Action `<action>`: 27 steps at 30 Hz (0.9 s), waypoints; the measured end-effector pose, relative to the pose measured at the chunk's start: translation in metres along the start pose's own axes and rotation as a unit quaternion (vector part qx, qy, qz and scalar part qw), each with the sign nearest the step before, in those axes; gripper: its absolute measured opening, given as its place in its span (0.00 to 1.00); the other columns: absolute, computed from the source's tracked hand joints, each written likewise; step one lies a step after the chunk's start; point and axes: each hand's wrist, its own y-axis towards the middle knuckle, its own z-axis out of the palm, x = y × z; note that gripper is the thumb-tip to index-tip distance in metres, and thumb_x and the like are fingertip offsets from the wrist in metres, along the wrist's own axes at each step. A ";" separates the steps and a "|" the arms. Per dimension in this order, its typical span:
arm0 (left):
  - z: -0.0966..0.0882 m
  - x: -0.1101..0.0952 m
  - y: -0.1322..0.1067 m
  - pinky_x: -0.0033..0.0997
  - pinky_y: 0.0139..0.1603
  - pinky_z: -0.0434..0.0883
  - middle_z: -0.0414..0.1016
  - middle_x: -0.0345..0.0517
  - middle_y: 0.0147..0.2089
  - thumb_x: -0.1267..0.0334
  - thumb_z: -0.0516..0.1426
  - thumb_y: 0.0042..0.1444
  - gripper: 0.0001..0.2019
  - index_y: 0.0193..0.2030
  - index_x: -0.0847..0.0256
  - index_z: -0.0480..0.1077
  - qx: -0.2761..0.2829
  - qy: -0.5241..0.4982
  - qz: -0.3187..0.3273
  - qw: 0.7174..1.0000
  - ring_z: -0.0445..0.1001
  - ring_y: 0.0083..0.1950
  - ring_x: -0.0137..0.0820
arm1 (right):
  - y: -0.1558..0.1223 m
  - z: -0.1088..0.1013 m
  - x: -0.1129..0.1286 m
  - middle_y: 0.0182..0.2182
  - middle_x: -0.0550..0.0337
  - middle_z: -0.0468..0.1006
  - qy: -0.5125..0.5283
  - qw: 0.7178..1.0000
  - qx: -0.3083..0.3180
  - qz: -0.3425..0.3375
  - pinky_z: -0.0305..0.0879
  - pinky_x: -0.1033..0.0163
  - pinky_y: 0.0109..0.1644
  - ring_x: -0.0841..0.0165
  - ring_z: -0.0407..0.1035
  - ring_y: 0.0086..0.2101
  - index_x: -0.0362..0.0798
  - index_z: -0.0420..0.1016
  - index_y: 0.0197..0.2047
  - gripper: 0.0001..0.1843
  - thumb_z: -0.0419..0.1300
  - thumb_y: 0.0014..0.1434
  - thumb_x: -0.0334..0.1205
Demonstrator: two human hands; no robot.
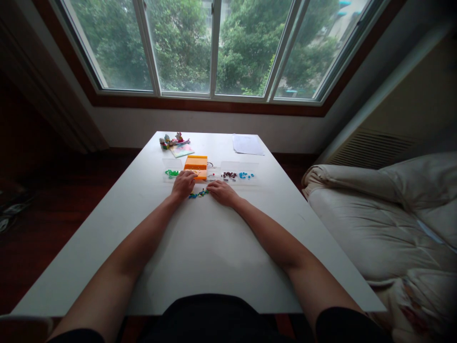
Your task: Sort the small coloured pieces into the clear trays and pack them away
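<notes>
My left hand (184, 184) is at the near left edge of an open orange box (196, 161), which holds small light bits. Its fingers are bent together over the box; anything between them is too small to make out. My right hand (222, 191) rests low on the table, fingers drawn together at the right end of a small heap of green, blue and yellow pieces (198, 194). What its fingertips grip is hidden. The small pieces lie on the white table between both hands.
Behind my hands, clear plastic boxes hold green pieces (172, 173), dark brown pieces (229, 175) and blue pieces (246, 176). Small colourful figures (173, 140) stand by a printed card (182, 150) at the back left. White paper sheets (247, 144) lie at the back right of the table (214, 247).
</notes>
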 end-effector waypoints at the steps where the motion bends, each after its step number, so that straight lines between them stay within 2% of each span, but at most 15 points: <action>1: 0.001 0.000 0.000 0.48 0.63 0.66 0.77 0.51 0.54 0.66 0.53 0.63 0.16 0.52 0.57 0.79 0.010 -0.005 0.008 1.000 0.68 0.58 0.44 | 0.000 0.000 0.000 0.52 0.52 0.78 -0.003 1.000 0.002 0.000 0.62 0.53 0.62 0.62 0.68 0.55 0.52 0.79 0.56 0.15 0.55 0.71 0.38; 4: 0.002 0.002 0.000 0.46 0.61 0.68 0.79 0.49 0.49 0.65 0.54 0.64 0.13 0.47 0.56 0.80 0.040 -0.027 0.025 0.999 0.71 0.54 0.42 | -0.001 -0.001 0.001 0.52 0.51 0.78 -0.006 1.000 0.007 0.003 0.62 0.54 0.61 0.61 0.68 0.55 0.51 0.78 0.56 0.15 0.55 0.71 0.38; 10: -0.001 0.001 0.000 0.43 0.56 0.70 0.80 0.48 0.44 0.63 0.56 0.62 0.10 0.41 0.56 0.80 0.064 -0.060 0.054 0.995 0.72 0.50 0.40 | -0.001 -0.006 0.001 0.53 0.50 0.77 -0.012 1.000 0.002 0.019 0.62 0.53 0.61 0.61 0.67 0.56 0.51 0.77 0.57 0.15 0.54 0.71 0.37; 13: -0.003 -0.003 0.000 0.42 0.55 0.70 0.81 0.47 0.43 0.63 0.57 0.61 0.09 0.40 0.55 0.81 0.091 -0.081 0.067 0.990 0.73 0.50 0.40 | -0.002 -0.010 -0.002 0.56 0.48 0.76 -0.021 0.998 -0.036 0.051 0.61 0.50 0.62 0.58 0.66 0.58 0.51 0.75 0.60 0.18 0.54 0.71 0.35; 17: -0.005 -0.007 -0.001 0.42 0.57 0.70 0.82 0.47 0.43 0.60 0.58 0.61 0.09 0.38 0.56 0.81 0.107 -0.115 0.071 0.985 0.73 0.50 0.39 | -0.006 -0.021 -0.012 0.59 0.47 0.73 -0.042 0.985 -0.120 0.112 0.58 0.49 0.63 0.56 0.63 0.60 0.49 0.72 0.63 0.20 0.50 0.72 0.36; 20: -0.006 -0.008 -0.002 0.40 0.57 0.70 0.82 0.47 0.43 0.60 0.59 0.61 0.09 0.39 0.55 0.82 0.119 -0.136 0.075 0.981 0.74 0.51 0.39 | -0.013 -0.031 -0.024 0.60 0.45 0.71 -0.064 0.961 -0.202 0.179 0.56 0.49 0.64 0.55 0.61 0.61 0.47 0.69 0.65 0.22 0.47 0.72 0.36; 23: -0.006 -0.010 -0.003 0.39 0.57 0.70 0.83 0.45 0.44 0.62 0.58 0.61 0.10 0.39 0.55 0.82 0.128 -0.142 0.079 0.978 0.74 0.51 0.38 | -0.022 -0.037 -0.042 0.59 0.43 0.71 -0.102 0.919 -0.282 0.257 0.56 0.47 0.64 0.54 0.61 0.61 0.44 0.70 0.64 0.23 0.44 0.72 0.37; 27: -0.007 -0.013 -0.003 0.39 0.57 0.70 0.82 0.45 0.44 0.62 0.57 0.60 0.11 0.39 0.55 0.82 0.142 -0.136 0.076 0.978 0.74 0.51 0.38 | -0.033 -0.036 -0.067 0.54 0.42 0.74 -0.120 0.872 -0.333 0.339 0.60 0.48 0.60 0.55 0.65 0.55 0.42 0.74 0.57 0.22 0.43 0.71 0.38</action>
